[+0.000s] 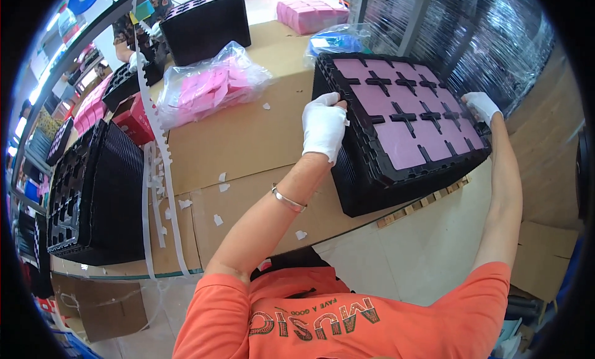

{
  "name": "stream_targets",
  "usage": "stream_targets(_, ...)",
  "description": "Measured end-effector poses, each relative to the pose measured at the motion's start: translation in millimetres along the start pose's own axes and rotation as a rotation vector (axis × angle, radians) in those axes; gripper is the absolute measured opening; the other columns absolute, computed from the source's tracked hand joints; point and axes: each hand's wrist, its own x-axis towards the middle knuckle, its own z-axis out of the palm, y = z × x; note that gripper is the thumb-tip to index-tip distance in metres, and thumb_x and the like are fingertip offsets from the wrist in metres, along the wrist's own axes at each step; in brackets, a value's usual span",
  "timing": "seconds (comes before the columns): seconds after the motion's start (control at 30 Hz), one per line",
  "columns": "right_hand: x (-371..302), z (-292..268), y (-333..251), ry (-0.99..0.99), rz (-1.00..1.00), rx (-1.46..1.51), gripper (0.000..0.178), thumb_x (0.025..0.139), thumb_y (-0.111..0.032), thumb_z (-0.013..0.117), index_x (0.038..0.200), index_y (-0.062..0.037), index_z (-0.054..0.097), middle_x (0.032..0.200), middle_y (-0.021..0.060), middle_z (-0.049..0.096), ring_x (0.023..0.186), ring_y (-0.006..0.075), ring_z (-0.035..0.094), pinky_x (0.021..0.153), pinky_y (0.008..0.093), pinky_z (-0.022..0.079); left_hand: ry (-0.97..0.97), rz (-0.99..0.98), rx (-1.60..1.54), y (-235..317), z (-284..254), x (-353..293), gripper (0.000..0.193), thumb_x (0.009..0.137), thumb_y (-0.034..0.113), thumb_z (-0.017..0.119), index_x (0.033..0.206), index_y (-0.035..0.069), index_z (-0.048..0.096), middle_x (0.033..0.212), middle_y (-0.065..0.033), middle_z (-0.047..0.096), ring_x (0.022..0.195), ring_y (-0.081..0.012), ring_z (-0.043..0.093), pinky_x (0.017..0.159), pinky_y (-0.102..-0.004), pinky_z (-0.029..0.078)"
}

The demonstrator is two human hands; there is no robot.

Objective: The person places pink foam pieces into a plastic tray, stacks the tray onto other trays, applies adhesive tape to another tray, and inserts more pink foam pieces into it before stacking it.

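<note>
A tall stack of black plastic trays (369, 188) stands at the right end of the cardboard-covered table. Its top tray holds pink-mauve pads (400, 145) in compartments parted by black cross-shaped dividers. My left hand (324, 126), in a white glove with bare fingertips, grips the stack's left edge, thumb and fingers curled at the rim. On the opposite side, my right hand (482, 106), also gloved in white, is closed at the right edge; its fingertips are partly hidden by the trays.
Clear bags with pink pieces (214, 86) and blue items (338, 41) lie on the table (248, 142). Other black tray stacks (114, 198) stand left and at the back. White strips (167, 198) cross the left side. Plastic-wrapped goods (496, 43) stand behind right. Another person's gloved hand (137, 61) shows far left.
</note>
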Motion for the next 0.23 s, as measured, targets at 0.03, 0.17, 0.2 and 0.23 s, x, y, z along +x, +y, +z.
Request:
stream_targets(0.03,-2.5,1.1,-2.4,-0.008,-0.002,-0.003,0.016,0.079,-0.007,0.052,0.085,-0.0158,0.065,0.055,-0.0061,0.042,0.044,0.0080,0.037,0.041,0.0242,0.027,-0.002,-0.013,0.023,-0.8,-0.9,0.9,0.035,0.085,0.003,0.065,0.118,-0.009,0.061,0.095,-0.0120,0.069,0.068,-0.0104,0.058,0.062,-0.0253,0.047)
stream_targets(0.17,-4.9,-4.3,-9.2,-0.027,-0.028,-0.069,0.016,0.077,-0.004,0.052,0.087,-0.0116,0.063,0.053,-0.0011,0.047,0.039,0.0098,0.040,0.035,0.0270,0.030,0.037,-0.044,-0.041,-4.4,-1.8,-1.7,0.043,0.086,0.003,0.065,0.126,-0.009,0.054,0.081,-0.0054,0.061,0.066,-0.0101,0.055,0.060,-0.0259,0.046)
stream_targets(0.2,5.7,-6.3,-7.3,-0.069,-0.043,-0.067,0.018,0.075,-0.003,0.053,0.088,-0.0113,0.063,0.053,-0.0001,0.047,0.038,0.0111,0.041,0.035,0.0275,0.030,0.007,-0.048,-0.034,-7.7,-4.7,0.6,0.047,0.086,0.004,0.065,0.129,-0.008,0.050,0.081,-0.0047,0.059,0.067,-0.0098,0.055,0.061,-0.0257,0.045)
stream_targets(0.23,22.1,-16.9,10.8,-0.104,-0.047,-0.067,0.020,0.074,-0.002,0.055,0.090,-0.0109,0.063,0.053,0.0009,0.047,0.037,0.0124,0.042,0.034,0.0280,0.031,-0.045,-0.100,-0.025,-4.7,-5.3,-2.3,0.049,0.086,0.007,0.067,0.130,-0.008,0.050,0.086,-0.0073,0.060,0.070,-0.0106,0.057,0.066,-0.0252,0.046)
